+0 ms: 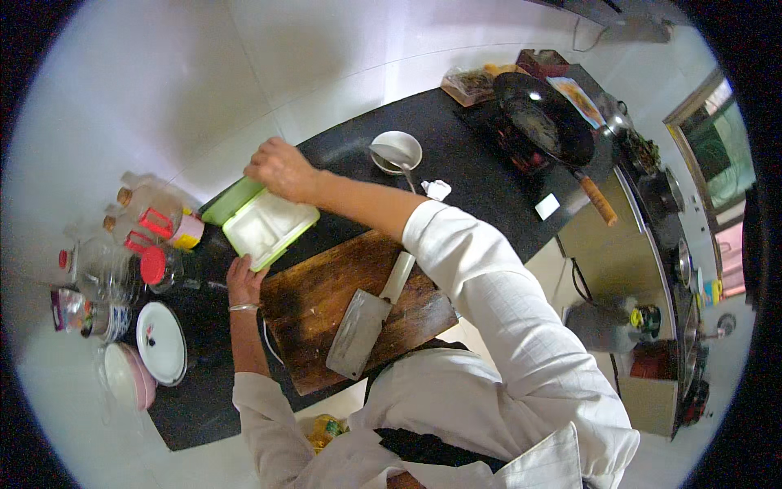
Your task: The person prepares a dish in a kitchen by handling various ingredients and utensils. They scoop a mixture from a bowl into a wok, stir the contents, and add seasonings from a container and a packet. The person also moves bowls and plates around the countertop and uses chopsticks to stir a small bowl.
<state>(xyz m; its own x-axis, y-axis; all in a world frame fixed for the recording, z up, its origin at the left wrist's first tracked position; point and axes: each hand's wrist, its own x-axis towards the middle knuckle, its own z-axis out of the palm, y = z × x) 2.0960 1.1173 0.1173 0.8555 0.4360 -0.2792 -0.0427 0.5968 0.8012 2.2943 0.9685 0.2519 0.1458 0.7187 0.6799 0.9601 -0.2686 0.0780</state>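
A green-rimmed plastic container (272, 226) with white powder or grains in its compartments stands beyond the wooden cutting board (305, 305). My right hand (281, 168) grips its green lid (232, 203), which is tilted up along the far side. At the near left corner, my left hand (245, 280) holds the container's edge. A cleaver (360, 324) lies flat on the board, its pale handle pointing away to the right. Farther right are a white bowl (408, 143) with a metal spoon (391, 154) across it and a crumpled white tissue (437, 189).
Plastic bottles (104, 269), a red-lidded jar (154, 266), a white enamel plate (160, 343) and a pink bowl (129, 376) crowd the left end. A black wok (540, 116) sits on the stove at right, its wooden handle (597, 200) jutting past the counter edge.
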